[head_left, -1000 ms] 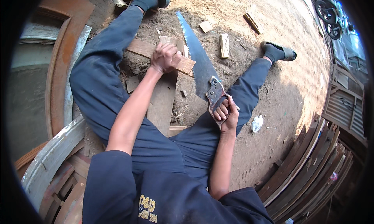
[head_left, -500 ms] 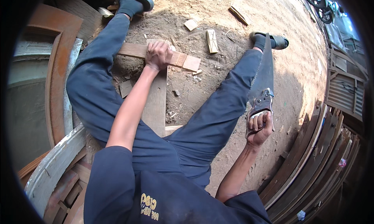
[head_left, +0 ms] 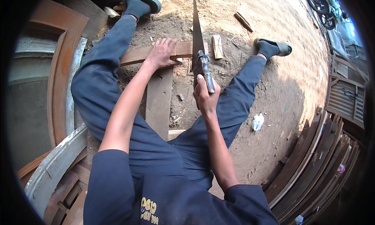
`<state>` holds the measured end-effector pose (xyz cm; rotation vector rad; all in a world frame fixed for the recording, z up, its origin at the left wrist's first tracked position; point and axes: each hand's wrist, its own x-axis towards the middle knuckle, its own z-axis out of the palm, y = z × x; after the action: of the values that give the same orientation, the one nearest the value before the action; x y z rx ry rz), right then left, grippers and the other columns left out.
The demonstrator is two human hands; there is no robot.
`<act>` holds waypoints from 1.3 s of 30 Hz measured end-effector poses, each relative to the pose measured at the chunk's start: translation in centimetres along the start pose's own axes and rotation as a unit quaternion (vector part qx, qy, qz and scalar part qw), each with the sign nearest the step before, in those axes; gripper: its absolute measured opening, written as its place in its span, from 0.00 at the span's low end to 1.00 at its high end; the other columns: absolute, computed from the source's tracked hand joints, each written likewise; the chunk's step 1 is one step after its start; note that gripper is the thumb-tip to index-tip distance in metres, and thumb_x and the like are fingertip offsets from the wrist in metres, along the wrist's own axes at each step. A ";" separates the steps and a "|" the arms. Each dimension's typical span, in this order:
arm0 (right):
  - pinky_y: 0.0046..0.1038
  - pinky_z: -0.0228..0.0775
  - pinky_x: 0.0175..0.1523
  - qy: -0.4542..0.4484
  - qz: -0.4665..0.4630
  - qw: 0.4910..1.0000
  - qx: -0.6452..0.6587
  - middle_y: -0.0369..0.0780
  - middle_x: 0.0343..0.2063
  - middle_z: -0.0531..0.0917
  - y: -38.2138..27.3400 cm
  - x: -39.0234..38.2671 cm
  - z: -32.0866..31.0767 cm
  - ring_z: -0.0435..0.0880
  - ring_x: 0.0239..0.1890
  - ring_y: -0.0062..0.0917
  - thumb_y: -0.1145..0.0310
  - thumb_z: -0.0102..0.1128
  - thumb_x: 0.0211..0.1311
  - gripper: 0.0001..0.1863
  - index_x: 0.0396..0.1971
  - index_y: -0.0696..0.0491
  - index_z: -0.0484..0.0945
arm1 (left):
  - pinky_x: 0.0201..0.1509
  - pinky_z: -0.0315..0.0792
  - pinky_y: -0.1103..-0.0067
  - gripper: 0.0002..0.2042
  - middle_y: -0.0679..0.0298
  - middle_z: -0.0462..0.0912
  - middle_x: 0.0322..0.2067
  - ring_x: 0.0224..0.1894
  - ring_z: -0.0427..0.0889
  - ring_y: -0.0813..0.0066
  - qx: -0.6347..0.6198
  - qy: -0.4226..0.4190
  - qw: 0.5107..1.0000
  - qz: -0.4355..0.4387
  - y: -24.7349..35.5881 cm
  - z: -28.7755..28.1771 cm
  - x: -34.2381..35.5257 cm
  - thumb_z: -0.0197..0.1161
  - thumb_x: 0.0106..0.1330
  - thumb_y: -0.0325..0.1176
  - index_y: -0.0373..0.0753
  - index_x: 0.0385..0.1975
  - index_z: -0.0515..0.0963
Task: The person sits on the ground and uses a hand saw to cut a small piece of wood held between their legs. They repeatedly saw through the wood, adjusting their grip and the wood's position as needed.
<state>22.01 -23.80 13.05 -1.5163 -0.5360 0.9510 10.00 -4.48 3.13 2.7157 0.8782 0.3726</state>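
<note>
A short brown wooden strip [head_left: 136, 55] lies crosswise over a long plank [head_left: 158, 103] between my legs. My left hand [head_left: 161, 53] holds the strip down, fingers reaching over its far side and thumb near the close edge. To the right of it, my right hand [head_left: 206, 95] is wrapped round the handle of a handsaw [head_left: 198, 37]. The saw's dark blade points away from me and is seen almost edge-on, at the strip's right end. Whether the teeth touch the wood cannot be made out.
A small tied bundle of wood [head_left: 217, 47] and a split piece [head_left: 244, 21] lie on the dirt. Framed panels [head_left: 56, 88] lean at the left. Stacked planks [head_left: 308, 154] line the right side. A crumpled white plastic bag [head_left: 258, 121] lies beyond my right leg.
My right hand has brought the handsaw leftward from beside my right leg to the strip. My left hand's fingers have straightened, and the strip has turned, its right end now farther from me.
</note>
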 end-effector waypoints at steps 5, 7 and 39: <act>0.18 0.53 0.17 -0.010 0.005 1.000 0.010 0.29 0.12 0.69 -1.1 1.7 1.2 0.65 0.13 0.10 0.69 0.55 0.64 0.13 0.19 0.54 0.69 | 0.53 0.66 0.69 0.36 0.57 0.74 0.42 0.48 0.72 0.61 0.025 -0.023 0.996 -0.081 0.4 0.4 0.2 0.76 0.40 0.48 0.38 0.48 0.67; 0.18 0.53 0.16 -0.007 0.003 1.000 -0.016 0.29 0.12 0.69 -1.1 2.4 1.4 0.65 0.12 0.10 0.68 0.55 0.63 0.12 0.20 0.55 0.70 | 0.52 0.67 0.69 0.33 0.58 0.74 0.40 0.46 0.72 0.62 0.032 -0.021 0.997 -0.074 0.6 0.5 0.3 0.76 0.39 0.46 0.36 0.42 0.69; 0.20 0.56 0.18 0.033 0.180 0.972 -0.146 0.33 0.09 0.69 -7.6 -17.8 -8.4 0.65 0.11 0.14 0.71 0.52 0.59 0.13 0.16 0.57 0.69 | 0.50 0.67 0.73 0.33 0.59 0.72 0.39 0.45 0.72 0.67 0.141 -0.082 0.981 -0.106 1.2 0.8 2.1 0.71 0.46 0.56 0.35 0.41 0.69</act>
<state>20.31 -41.30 24.67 -1.9489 -0.3685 1.1282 12.53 -4.27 3.07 2.8100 1.2377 -0.0225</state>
